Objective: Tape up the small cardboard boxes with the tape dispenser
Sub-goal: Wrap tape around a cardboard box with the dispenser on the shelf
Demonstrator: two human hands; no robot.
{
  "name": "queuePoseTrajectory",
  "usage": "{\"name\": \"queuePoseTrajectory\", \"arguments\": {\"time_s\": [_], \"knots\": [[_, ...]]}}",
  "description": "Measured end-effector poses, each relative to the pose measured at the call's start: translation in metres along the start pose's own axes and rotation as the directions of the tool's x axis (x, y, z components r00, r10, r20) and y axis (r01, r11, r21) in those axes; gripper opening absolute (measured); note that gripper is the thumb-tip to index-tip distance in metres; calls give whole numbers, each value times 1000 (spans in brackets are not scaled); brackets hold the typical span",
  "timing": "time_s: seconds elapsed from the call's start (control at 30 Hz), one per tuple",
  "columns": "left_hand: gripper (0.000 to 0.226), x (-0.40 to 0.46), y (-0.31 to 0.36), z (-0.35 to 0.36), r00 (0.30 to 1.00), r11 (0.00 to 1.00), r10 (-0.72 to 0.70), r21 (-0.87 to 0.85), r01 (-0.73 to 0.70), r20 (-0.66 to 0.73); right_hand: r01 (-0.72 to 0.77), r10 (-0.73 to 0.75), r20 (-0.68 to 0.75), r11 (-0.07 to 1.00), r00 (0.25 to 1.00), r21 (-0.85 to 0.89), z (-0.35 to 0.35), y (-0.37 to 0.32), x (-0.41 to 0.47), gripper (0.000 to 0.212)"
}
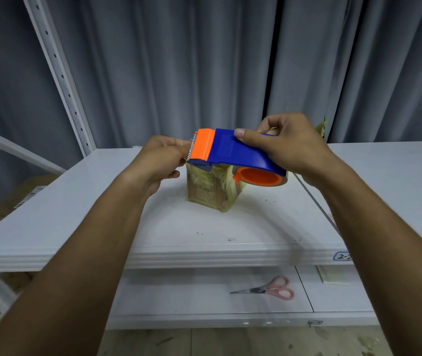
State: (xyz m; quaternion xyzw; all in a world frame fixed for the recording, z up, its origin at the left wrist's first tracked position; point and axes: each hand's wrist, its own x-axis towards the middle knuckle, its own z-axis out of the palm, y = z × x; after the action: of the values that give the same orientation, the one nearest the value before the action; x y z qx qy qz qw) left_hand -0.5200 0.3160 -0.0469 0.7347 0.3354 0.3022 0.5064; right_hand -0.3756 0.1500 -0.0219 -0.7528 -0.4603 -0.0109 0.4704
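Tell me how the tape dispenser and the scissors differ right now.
The tape dispenser is blue and orange; the scissors have pink handles and grey blades. The dispenser is held in the air by the right hand, above the taped small box on the upper shelf; the scissors lie untouched on the lower shelf. Both have a cutting edge.

Dim even indoor light, soft shadows, wide-angle bending at edges, slightly soft focus

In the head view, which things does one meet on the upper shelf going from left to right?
Shelf post → left hand → orange cutter end of the tape dispenser → small cardboard box below it → orange tape core → right hand.
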Motion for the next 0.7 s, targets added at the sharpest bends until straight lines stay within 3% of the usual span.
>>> {"name": "queuePoseTrajectory", "arguments": {"time_s": [0.17, 0.33, 0.7], "knots": [[12, 6, -9, -9, 987, 996, 91, 34, -88, -135, -55, 55, -39, 998, 998, -7, -22, 12, -1, 53], [14, 14, -19, -7, 979, 981, 159, 134, -141, -132, -82, 81, -23, 995, 996, -57, -29, 13, -5, 50], [17, 25, -39, 0, 976, 960, 163, 250, -124, -144, -145, 144, -16, 984, 989, -102, -13, 10, -5, 46]]}}
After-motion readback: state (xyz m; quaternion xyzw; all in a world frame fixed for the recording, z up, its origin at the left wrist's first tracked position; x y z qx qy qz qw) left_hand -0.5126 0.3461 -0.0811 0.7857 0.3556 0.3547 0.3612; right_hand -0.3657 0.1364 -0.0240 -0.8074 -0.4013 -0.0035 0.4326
